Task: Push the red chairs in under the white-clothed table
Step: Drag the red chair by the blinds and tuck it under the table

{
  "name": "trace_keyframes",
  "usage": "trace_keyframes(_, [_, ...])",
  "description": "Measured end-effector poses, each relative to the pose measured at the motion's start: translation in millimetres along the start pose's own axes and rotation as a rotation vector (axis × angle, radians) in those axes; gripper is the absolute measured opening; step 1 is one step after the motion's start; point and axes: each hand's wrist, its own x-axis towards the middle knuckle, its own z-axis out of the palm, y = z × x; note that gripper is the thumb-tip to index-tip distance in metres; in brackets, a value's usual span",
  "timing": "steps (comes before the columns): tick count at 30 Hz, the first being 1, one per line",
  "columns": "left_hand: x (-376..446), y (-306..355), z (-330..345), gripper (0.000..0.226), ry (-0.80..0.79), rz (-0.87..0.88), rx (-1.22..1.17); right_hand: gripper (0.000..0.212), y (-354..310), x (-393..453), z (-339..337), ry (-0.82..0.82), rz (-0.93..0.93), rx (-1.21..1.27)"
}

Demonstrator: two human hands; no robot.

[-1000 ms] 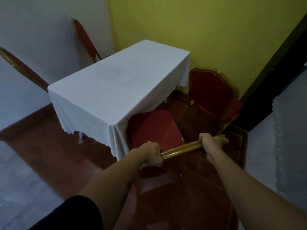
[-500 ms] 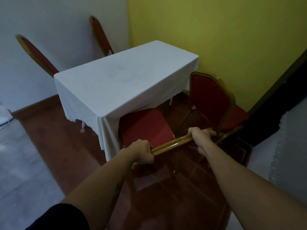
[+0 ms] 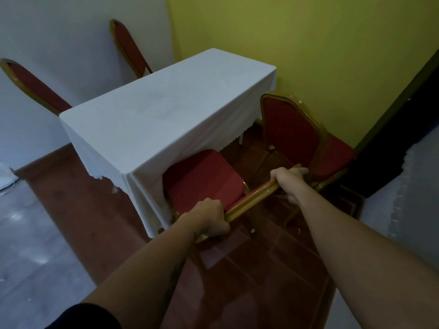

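A table with a white cloth [image 3: 166, 110] stands in the corner of the room. Directly before me is a red chair [image 3: 204, 179] with a gold frame; the front of its seat is tucked under the cloth's near edge. My left hand [image 3: 210, 219] and my right hand [image 3: 288, 179] both grip the gold top rail of its back. A second red chair [image 3: 292, 136] stands to the right, turned away from the table, its back close to the cloth. Two more red chair backs, one at the far left [image 3: 33, 86] and one behind [image 3: 129, 47], rise beyond the table.
A yellow wall [image 3: 308, 43] runs behind the table and a pale wall [image 3: 59, 32] on the left. The floor [image 3: 249, 269] is glossy red-brown tile. A dark door frame [image 3: 392, 129] is at the right, with a pale surface beside it.
The chair in my hands has slid a little further under the cloth, and my view has shifted so that both far chair backs show.
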Motion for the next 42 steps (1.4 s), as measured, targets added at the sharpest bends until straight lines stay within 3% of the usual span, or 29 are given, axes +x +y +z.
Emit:
trace_keyframes(5, [17.6,13.1,-5.5,0.033,0.022,0.008,0.068,0.109,-14.3,21.7,-4.8,-0.003,0.011,-0.003])
trace_keyframes(11, [38.7,24.3,-20.2,0.026,0.03,-0.004,0.061,0.116,-34.5,49.7,-2.6,-0.022,0.027,-0.015])
trace_keyframes(23, [89.7,31.7,-68.2,0.044,-0.084,0.068,0.148,0.09,-73.8,106.5,11.7,-0.044,-0.013,-0.098])
trace_keyframes(30, [116.8,16.4,-92.7,0.058,-0.074,0.085,0.225,0.101,-98.2,134.2,38.5,-0.042,-0.02,-0.122])
trace_keyframes(36, [126.8,6.0,-99.3,0.056,-0.091,0.101,0.216,0.115,-104.9,145.1,52.0,-0.025,-0.019,-0.149])
trace_keyframes(40, [134.6,16.0,-119.2,0.05,-0.228,0.089,0.225,0.093,-100.9,144.9,41.7,-0.067,-0.033,-0.203])
trace_keyframes(42, [141.5,27.6,-139.8,0.057,-0.223,0.123,0.153,0.084,-99.5,145.7,29.3,-0.112,-0.014,-0.2])
